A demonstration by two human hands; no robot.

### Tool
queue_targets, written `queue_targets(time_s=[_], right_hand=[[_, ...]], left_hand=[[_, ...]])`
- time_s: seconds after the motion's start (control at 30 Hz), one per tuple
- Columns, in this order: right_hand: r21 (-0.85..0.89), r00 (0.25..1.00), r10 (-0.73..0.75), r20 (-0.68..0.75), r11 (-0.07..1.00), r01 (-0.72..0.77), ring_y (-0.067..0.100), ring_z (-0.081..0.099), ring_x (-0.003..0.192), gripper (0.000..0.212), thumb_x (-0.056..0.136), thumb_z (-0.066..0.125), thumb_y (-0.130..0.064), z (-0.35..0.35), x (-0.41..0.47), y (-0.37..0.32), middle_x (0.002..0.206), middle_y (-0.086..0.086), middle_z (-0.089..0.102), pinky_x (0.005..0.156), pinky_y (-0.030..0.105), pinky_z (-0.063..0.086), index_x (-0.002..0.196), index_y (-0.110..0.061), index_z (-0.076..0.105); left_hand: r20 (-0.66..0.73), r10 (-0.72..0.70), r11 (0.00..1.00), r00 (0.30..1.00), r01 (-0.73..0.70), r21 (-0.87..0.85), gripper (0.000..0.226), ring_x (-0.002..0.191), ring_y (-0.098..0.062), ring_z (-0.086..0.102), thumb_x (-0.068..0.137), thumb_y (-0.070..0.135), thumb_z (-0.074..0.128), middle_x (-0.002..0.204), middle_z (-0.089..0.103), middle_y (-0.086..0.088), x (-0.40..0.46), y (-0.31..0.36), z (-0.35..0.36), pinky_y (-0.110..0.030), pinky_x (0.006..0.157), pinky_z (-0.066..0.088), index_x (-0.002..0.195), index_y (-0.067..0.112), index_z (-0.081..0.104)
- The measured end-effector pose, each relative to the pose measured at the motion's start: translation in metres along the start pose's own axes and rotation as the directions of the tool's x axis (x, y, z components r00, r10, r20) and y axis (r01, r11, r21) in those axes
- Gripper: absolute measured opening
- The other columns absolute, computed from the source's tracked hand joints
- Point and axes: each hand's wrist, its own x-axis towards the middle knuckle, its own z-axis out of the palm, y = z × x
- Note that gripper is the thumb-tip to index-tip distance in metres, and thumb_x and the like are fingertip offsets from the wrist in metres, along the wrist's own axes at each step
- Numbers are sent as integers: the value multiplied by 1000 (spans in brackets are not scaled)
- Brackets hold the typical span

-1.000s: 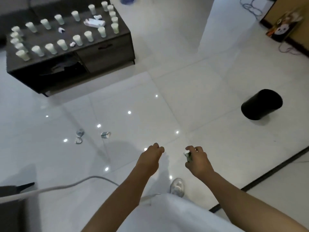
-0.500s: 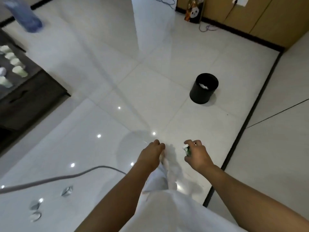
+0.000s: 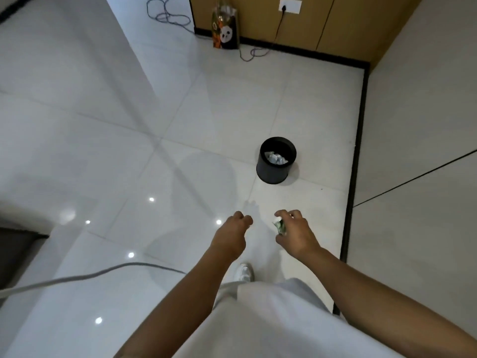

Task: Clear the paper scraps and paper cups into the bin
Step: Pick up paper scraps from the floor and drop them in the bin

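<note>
A black round bin (image 3: 273, 171) stands on the white tiled floor ahead of me, with crumpled paper (image 3: 277, 159) lying inside it. My right hand (image 3: 295, 233) is held out in front of me, below the bin in the frame, and pinches a small green-and-white paper scrap (image 3: 279, 225) between thumb and fingers. My left hand (image 3: 231, 235) hangs beside it with the fingers curled loosely and nothing in it. No paper cups are in view.
A grey cable (image 3: 77, 277) runs across the floor at lower left. A panda-print gift bag (image 3: 225, 29) leans on the wooden wall panel, with loose cords (image 3: 167, 16) nearby. A dark floor strip (image 3: 357, 151) runs along the right. My white shoe (image 3: 244, 272) shows below.
The view has swung right, away from the dark table with the cups, and the bin now lies straight ahead and closer. Both hands keep their pose, the right still holding the scrap.
</note>
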Motion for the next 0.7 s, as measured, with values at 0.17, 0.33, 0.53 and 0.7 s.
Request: queue_targets(time_s=[0.17, 0.33, 0.53, 0.7], right_hand=[[45, 999, 33, 0, 998, -33, 30, 48, 114, 55, 83, 63, -9, -40, 53, 0, 130, 9, 40, 94, 33, 46, 133, -23, 47], [56, 999, 49, 10, 997, -50, 31, 46, 117, 57, 81, 63, -6, -83, 123, 20, 130, 11, 41, 101, 33, 40, 134, -21, 48], [44, 996, 77, 33, 996, -79, 29, 45, 116, 57, 85, 64, -10, -148, 246, 53, 132, 9, 39, 94, 33, 45, 137, -23, 44], [20, 995, 78, 68, 997, -80, 27, 44, 118, 60, 85, 66, -16, -192, 326, 67, 134, 8, 39, 92, 29, 42, 138, -26, 41]], left_hand=[[31, 5, 1000, 1000, -6, 12, 51, 103, -24, 55, 84, -11, 41, 117, 51, -6, 71, 6, -33, -36, 85, 50, 127, 14, 52], [49, 4, 1000, 999, -4, 8, 54, 102, -24, 54, 81, -13, 39, 116, 51, -6, 152, 23, -52, -36, 82, 51, 126, 14, 52], [47, -80, 993, 996, 84, -80, 55, 105, -21, 56, 81, -12, 39, 119, 51, -4, 274, 56, -74, -34, 86, 50, 126, 16, 53], [73, -86, 988, 994, 94, -123, 57, 111, -19, 56, 82, -12, 40, 123, 52, -4, 361, 89, -94, -23, 86, 46, 130, 16, 52]])
